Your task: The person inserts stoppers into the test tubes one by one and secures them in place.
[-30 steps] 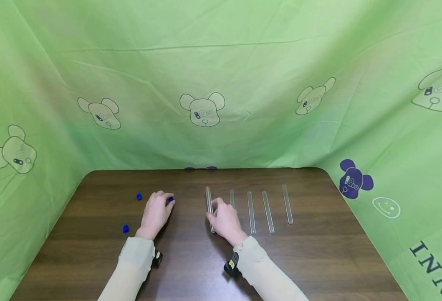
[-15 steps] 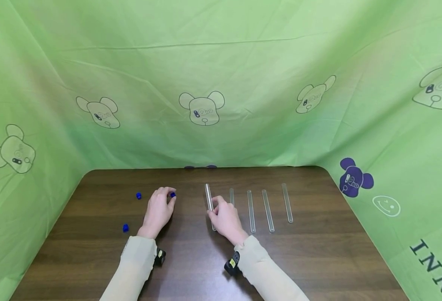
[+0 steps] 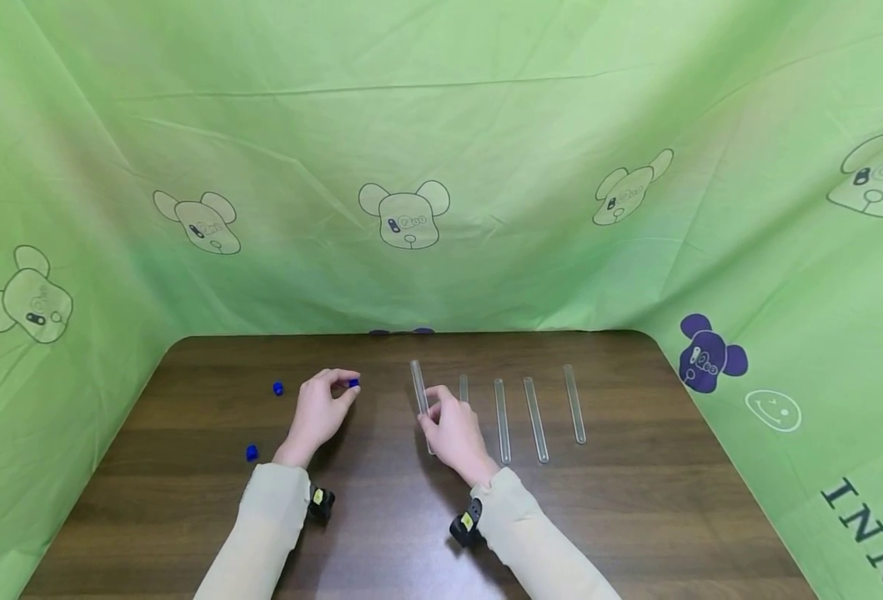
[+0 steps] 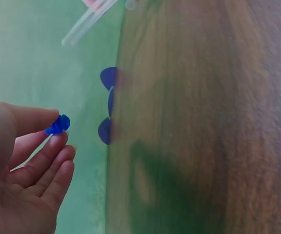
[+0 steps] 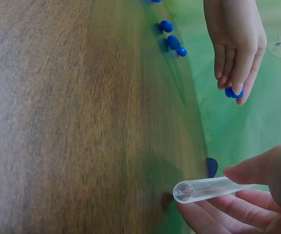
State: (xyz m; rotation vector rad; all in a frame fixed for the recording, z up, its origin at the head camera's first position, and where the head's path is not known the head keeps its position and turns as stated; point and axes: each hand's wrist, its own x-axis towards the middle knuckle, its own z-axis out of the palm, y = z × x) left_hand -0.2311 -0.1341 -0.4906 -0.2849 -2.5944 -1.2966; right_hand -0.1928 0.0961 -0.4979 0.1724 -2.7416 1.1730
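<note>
In the head view my left hand [image 3: 315, 415] pinches a small blue test tube cap [image 4: 61, 124] between thumb and fingertips. The left wrist view shows its ridged side beyond the fingers. My right hand [image 3: 456, 433] holds a clear test tube [image 3: 418, 382] between thumb and fingers, its far end tilted up from the table. One end of that tube faces the camera in the right wrist view. A gap separates cap and tube. Immediately right of my right hand lies another clear tube [image 3: 464, 387], partly hidden behind the hand.
Three more clear tubes, a near one [image 3: 502, 422], a middle one [image 3: 536, 421] and a far one [image 3: 574, 404], lie to the right on the wooden table [image 3: 381, 533]. Blue caps [image 3: 278, 388] [image 3: 252, 452] lie at left. A green curtain [image 3: 403, 292] encloses the table.
My left hand has lifted the blue cap and moved it slightly right and away. My right hand has raised the tube's far end and shifted slightly right.
</note>
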